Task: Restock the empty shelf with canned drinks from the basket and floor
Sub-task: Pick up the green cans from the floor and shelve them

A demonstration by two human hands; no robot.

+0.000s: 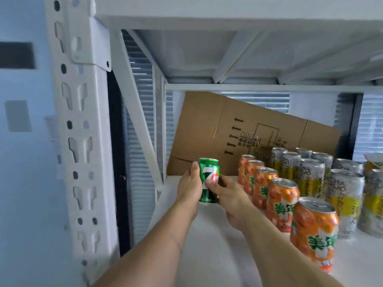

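Item: green can (208, 181), upright on shelf (217, 245); we grip it, left hand (189, 188), right hand (224, 191). Risk: nudging orange cans (281, 204).

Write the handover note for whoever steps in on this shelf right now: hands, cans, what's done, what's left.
Left hand and right hand both grip one upright green can, held over the bare left part of the white shelf; whether its base touches the shelf cannot be told.
Done: a row of five orange cans runs front to back, with silver-and-yellow cans in rows to its right. A flattened cardboard box leans at the back.
Left: set the green can down left of the orange row, then keep filling that side. Basket and floor stock are out of view.
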